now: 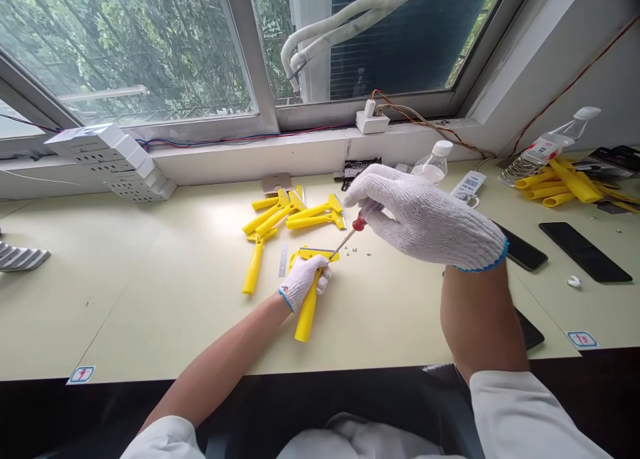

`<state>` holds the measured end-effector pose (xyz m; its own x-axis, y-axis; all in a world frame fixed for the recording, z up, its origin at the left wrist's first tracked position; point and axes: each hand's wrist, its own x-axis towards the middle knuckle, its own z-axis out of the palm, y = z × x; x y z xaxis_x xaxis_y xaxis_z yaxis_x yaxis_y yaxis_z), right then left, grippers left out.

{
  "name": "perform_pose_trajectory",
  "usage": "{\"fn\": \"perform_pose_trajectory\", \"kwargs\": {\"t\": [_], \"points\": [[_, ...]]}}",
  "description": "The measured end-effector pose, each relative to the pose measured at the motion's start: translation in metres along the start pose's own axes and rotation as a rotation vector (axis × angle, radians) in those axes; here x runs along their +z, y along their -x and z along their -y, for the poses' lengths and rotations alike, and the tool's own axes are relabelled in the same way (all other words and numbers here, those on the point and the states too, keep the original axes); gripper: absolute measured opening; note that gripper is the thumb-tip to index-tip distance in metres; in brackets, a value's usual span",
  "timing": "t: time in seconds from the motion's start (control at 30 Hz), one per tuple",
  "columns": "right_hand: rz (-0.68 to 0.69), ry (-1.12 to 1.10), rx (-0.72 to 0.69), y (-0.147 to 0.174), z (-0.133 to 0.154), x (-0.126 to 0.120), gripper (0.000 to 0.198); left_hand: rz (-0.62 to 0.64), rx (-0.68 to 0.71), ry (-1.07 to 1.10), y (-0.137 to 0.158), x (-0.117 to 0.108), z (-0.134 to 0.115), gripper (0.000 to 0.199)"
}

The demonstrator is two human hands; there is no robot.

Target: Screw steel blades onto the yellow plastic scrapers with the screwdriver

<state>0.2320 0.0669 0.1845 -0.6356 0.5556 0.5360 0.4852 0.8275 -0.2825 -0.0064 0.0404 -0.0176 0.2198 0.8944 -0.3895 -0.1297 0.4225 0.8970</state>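
Observation:
My left hand [303, 280], in a white knit glove, is closed around a yellow scraper [309, 312] near its head, pressing it on the table. A metal blade lies along the scraper's head. My gloved right hand [410, 212] grips a screwdriver [359, 223] with a red handle, held at a slant. Its shaft runs down to the right end of the scraper head, where the tip touches or nearly touches. Just left of the scraper lies a loose flat blade [283, 261]. Several small screws or nuts [354, 249] are scattered to its right.
Several yellow scrapers [315, 217] lie behind my left hand. White boxes [120, 162] are stacked by the window at the left. Bottles [433, 164], phones [585, 251], a power strip [469, 186] and yellow tubes [565, 182] occupy the right side.

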Motion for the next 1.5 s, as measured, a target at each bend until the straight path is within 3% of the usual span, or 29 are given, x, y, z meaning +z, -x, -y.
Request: {"fn": "perform_pose_trajectory", "kwargs": {"t": [0.13,0.23,0.33,0.43,0.57,0.77,0.97,1.23,1.37,1.5], "points": [[0.082,-0.089,-0.018,0.002,0.006,-0.002,0.029,0.012,0.024,-0.009,0.002,0.001,-0.002,0.03],[0.026,0.102,0.154,0.002,0.01,0.003,0.006,0.005,0.036,-0.005,0.004,0.002,-0.005,0.029],[-0.019,0.257,0.245,0.003,0.009,0.006,0.016,0.014,0.029,-0.018,0.005,0.002,-0.007,0.03],[0.032,0.153,0.104,0.006,0.007,0.0,0.008,0.003,0.005,-0.02,0.005,0.003,-0.007,0.03],[0.136,-0.021,-0.039,0.011,0.013,-0.01,0.026,0.001,0.035,0.001,0.005,0.004,-0.007,0.028],[0.004,0.31,0.316,0.006,0.017,-0.002,0.019,-0.01,-0.003,0.008,0.006,0.007,-0.01,0.028],[0.025,0.114,0.065,0.011,0.007,-0.011,0.01,-0.013,0.0,0.003,0.008,0.007,-0.012,0.028],[-0.146,0.068,0.14,0.016,0.01,-0.025,0.021,-0.008,-0.023,-0.015,0.013,0.012,-0.021,0.029],[-0.264,0.07,0.236,0.013,-0.005,-0.028,0.029,-0.014,-0.026,0.001,0.013,0.013,-0.021,0.027],[-0.268,0.059,0.397,0.016,-0.053,-0.006,0.022,-0.012,-0.034,0.023,0.013,0.011,-0.019,0.025]]}}
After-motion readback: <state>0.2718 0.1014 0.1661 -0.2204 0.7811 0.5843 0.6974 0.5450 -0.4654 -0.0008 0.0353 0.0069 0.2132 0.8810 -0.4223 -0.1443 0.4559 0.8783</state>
